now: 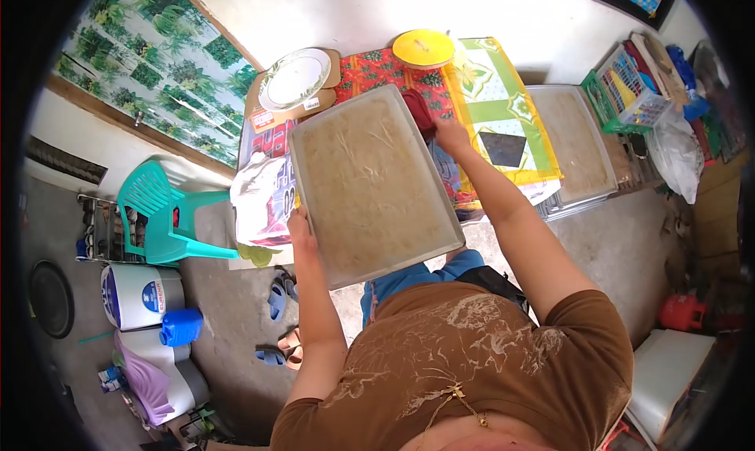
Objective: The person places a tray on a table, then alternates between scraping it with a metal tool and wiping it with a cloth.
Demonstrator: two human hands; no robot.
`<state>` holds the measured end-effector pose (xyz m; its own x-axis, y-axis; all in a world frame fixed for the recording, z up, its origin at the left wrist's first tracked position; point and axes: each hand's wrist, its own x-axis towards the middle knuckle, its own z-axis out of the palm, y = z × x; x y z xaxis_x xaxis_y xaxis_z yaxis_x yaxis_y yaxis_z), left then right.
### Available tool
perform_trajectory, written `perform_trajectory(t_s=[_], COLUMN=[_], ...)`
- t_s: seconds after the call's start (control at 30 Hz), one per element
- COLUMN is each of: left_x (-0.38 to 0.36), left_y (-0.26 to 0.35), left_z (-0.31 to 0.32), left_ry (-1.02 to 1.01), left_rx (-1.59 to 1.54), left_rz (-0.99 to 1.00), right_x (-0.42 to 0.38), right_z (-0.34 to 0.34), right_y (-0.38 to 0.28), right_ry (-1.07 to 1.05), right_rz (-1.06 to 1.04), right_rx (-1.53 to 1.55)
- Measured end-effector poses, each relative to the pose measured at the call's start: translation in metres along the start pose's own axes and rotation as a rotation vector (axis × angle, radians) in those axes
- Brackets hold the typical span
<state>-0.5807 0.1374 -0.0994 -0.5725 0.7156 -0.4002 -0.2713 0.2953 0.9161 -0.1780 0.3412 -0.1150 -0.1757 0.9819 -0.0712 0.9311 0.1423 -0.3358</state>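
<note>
A large shallow rectangular baking tray (370, 184), worn and brownish inside with a pale metal rim, is tilted in front of my body. My left hand (299, 227) is closed on its left edge; the tray hides some of the fingers. By the upper right edge, my right hand (451, 139) is closed on a dark red cloth (418, 113), which lies against the tray's rim. Behind the tray stands a table with a red patterned cover (363, 67) and a green and yellow cloth (503, 97).
White plates (295, 80) on cardboard and a yellow round lid (423, 48) sit on the table. A dark flat rectangular object (503, 148) lies at right. More trays (574, 140) are stacked beyond. A green plastic chair (161, 211) stands left; slippers (277, 300) lie on the floor.
</note>
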Motion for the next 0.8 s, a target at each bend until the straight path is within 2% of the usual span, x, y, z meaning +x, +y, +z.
perform_trajectory(t_s=[0.1,0.13,0.17,0.23,0.33,0.43,0.47,0.53,0.57,0.63,0.7,0.8], left_x=[0.000,0.000,-0.001,-0.003,-0.006,-0.012,-0.015,-0.020,-0.018,-0.001,0.012,0.018], left_y=[-0.010,-0.012,-0.014,-0.020,-0.022,-0.018,-0.017,-0.013,-0.013,-0.028,-0.041,-0.047], left_z=[0.008,0.012,0.014,0.009,-0.002,-0.004,-0.002,0.012,0.019,0.028,0.042,0.071], left_ry=[-0.011,-0.023,-0.037,-0.066,-0.054,-0.068,-0.073,-0.065,-0.064,-0.058,-0.056,-0.105], left_rx=[-0.061,-0.089,-0.109,-0.146,-0.197,-0.155,-0.131,-0.134,-0.137,-0.124,-0.063,0.079], left_rz=[0.010,0.011,0.010,0.015,0.026,0.039,0.048,0.031,0.020,0.016,0.016,0.067], right_x=[-0.003,-0.003,0.003,0.007,0.012,0.035,0.037,0.039,0.034,0.040,0.030,0.018], right_z=[-0.007,-0.010,0.001,0.008,0.005,0.004,0.007,-0.008,-0.030,-0.041,-0.066,-0.081], right_y=[0.000,-0.006,-0.009,-0.022,-0.030,-0.028,-0.018,0.007,0.016,0.062,0.091,0.130], right_ry=[0.340,0.311,0.349,0.211,0.082,0.017,0.178,0.375,0.362,0.488,0.457,0.351], right_rz=[-0.164,-0.279,-0.337,-0.231,-0.292,-0.258,-0.270,-0.151,-0.039,-0.012,0.157,0.185], right_rx=[0.018,0.085,0.006,-0.133,-0.088,0.041,0.099,0.217,0.223,0.226,0.079,0.070])
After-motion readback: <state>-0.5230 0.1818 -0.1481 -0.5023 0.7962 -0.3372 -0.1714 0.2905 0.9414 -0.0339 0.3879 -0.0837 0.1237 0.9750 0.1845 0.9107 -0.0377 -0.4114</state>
